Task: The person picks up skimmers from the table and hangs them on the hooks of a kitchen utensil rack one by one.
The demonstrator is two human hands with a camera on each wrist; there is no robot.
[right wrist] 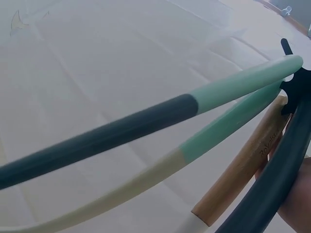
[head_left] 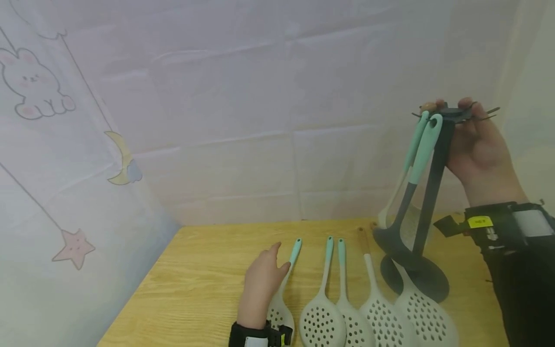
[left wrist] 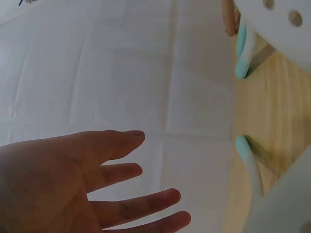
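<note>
My right hand (head_left: pixel 465 123) grips the hooked top of a dark utensil stand (head_left: pixel 429 193), which stands tilted on its round base (head_left: pixel 422 282) at the right of the wooden table (head_left: pixel 195 270). Mint-handled utensils (head_left: pixel 427 144) hang from it. The right wrist view shows a dark handle (right wrist: pixel 121 133), a cream one (right wrist: pixel 146 182) and a wooden one (right wrist: pixel 243 179) beside the stand's pole (right wrist: pixel 277 179). My left hand (head_left: pixel 262 284) lies over the leftmost slotted spoon (head_left: pixel 289 267), fingers (left wrist: pixel 121 170) straight and spread, holding nothing.
Several pale slotted spoons (head_left: pixel 323 318) and skimmers (head_left: pixel 381 315) lie side by side along the table's front, handles pointing away. A pale wall sheet with a rabbit drawing (head_left: pixel 32 84) closes the left and back.
</note>
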